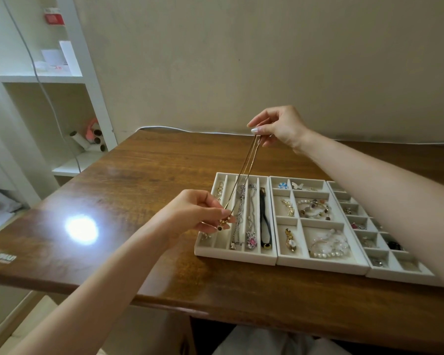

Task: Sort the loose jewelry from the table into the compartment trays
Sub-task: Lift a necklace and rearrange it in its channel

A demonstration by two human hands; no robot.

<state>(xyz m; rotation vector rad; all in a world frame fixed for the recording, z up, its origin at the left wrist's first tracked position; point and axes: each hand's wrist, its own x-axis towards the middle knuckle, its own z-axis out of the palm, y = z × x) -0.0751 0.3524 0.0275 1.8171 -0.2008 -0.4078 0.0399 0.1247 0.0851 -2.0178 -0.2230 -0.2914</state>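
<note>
Both grips pinching: left hand [198, 213] pendant end, right hand [280, 126] far end of gold necklace [241, 175], taut over long-slot tray [233, 256]. Risk: lowered slack tangles neighbouring silver chains [240, 213].

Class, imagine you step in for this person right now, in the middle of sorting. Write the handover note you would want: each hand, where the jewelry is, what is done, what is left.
Left hand: pinches the gold necklace at its pendant end, over the left tray.
Right hand: pinches the chain's other end, raised higher, so the chain is stretched between the hands.
Done: the left tray holds several necklaces in its long slots. The middle tray holds bracelets and brooches. The right tray holds small pieces.
Left: lay the gold necklace into a long slot. The second from the left looks free.
</note>
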